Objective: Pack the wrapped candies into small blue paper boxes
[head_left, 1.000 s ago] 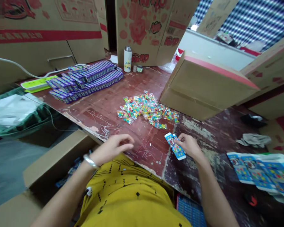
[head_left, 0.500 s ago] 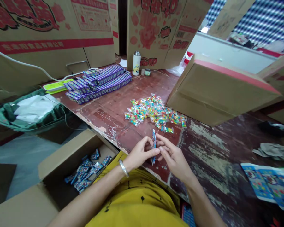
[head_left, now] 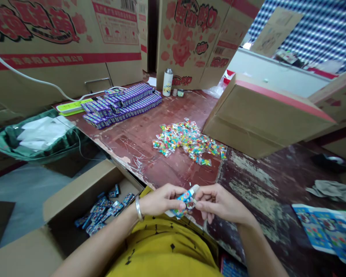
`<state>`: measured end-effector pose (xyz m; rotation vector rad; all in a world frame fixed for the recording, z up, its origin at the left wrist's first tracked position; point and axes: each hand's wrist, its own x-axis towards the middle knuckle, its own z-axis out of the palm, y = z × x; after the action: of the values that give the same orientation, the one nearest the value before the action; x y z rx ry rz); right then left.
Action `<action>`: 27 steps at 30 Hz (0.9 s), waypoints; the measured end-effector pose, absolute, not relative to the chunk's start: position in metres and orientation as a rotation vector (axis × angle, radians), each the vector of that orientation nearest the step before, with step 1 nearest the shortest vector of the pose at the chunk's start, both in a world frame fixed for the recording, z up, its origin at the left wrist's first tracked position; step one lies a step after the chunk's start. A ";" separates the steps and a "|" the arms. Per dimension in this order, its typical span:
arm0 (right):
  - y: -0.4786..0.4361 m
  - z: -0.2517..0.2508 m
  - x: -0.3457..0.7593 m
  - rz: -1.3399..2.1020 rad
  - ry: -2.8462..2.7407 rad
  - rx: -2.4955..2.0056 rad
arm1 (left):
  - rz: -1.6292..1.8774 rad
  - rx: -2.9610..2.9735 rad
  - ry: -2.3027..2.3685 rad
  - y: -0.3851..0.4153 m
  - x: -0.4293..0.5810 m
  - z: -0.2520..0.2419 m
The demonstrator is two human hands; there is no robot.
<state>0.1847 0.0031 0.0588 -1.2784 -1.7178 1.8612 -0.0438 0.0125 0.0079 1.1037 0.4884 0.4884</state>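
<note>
Both hands meet at the near edge of the worn red table [head_left: 150,150]. My left hand [head_left: 160,200] and my right hand [head_left: 219,204] are closed on one small blue printed box [head_left: 184,198], held between them above my yellow shirt. A pile of colourful candy packets [head_left: 187,140] lies on the table a little beyond the hands. Rows of purple filled boxes [head_left: 123,102] are stacked at the far left of the table.
An open carton [head_left: 83,192] with several small blue boxes sits low at my left. A large closed carton [head_left: 265,115] rests on the table to the right. Flat blue box blanks [head_left: 325,227] lie at the right edge. A bottle [head_left: 167,82] stands at the back, a green bag [head_left: 37,138] at left.
My right hand carried the blue box in from the right. My left hand came up to it, and both hands drew it closer to my body and turned it.
</note>
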 end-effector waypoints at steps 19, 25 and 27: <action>-0.009 0.000 0.132 0.802 -1.271 -1.316 | 1.015 1.164 0.840 0.002 -0.019 0.007; -0.003 0.001 0.139 0.794 -1.372 -1.274 | 0.894 1.175 0.767 0.008 -0.025 0.004; 0.000 0.004 0.139 0.846 -1.311 -1.216 | 0.966 1.127 0.785 0.008 -0.023 0.004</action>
<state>0.1388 -0.0002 0.0040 -1.2159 -1.3109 0.8465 -0.0232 0.0076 0.0038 1.1273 0.7853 0.9655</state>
